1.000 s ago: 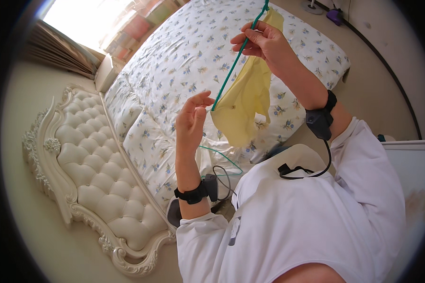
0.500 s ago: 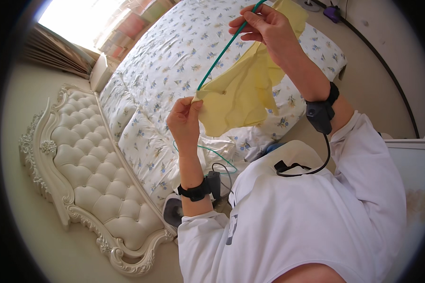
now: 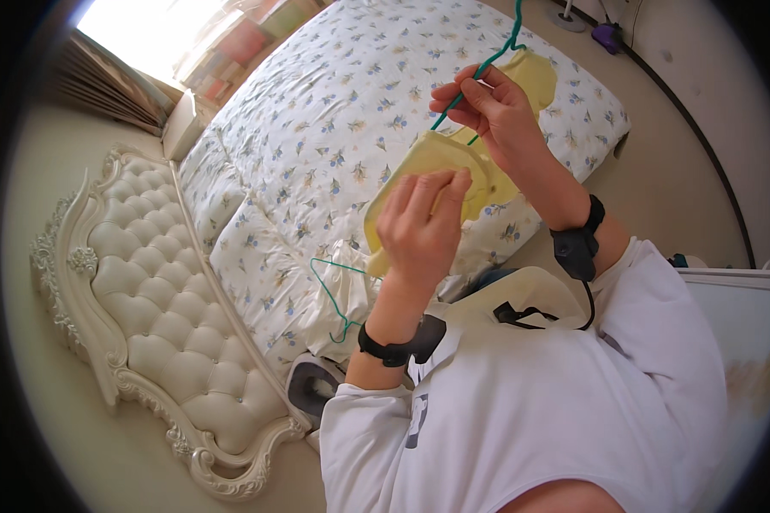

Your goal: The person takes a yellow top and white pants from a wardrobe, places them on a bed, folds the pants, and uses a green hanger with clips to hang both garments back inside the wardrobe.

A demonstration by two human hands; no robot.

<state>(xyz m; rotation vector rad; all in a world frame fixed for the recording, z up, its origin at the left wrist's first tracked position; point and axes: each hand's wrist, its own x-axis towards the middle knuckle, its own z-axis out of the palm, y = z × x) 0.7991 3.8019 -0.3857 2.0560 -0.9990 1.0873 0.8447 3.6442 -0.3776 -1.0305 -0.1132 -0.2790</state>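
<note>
One wide bed (image 3: 342, 103) with a blue-flowered cover fills most of what we see, and a tufted cream headboard (image 3: 171, 291) curves along its left side. Above the bed we hold up a yellow garment (image 3: 432, 156), hanging partly on a green hanger (image 3: 494, 60). A second green hanger (image 3: 340, 266) lies with white cloth (image 3: 351, 295) near the headboard. Our right hand (image 3: 502, 115) has its fingers closed around the first hanger, below the hook; our left hand (image 3: 419, 227) has curled fingers against the cloth, though whether they pinch it we cannot tell.

Judging by how things lie, the garment's far part is already on the hanger, while its near part looks bunched and not yet settled.

Half a second ago our left hand was farther left, pinching the garment's corner beside the hanger's end; now it has come across to the right, over the fabric. The near part has swung round with it, and the second hanger's hook now shows clear of our forearm.
</note>
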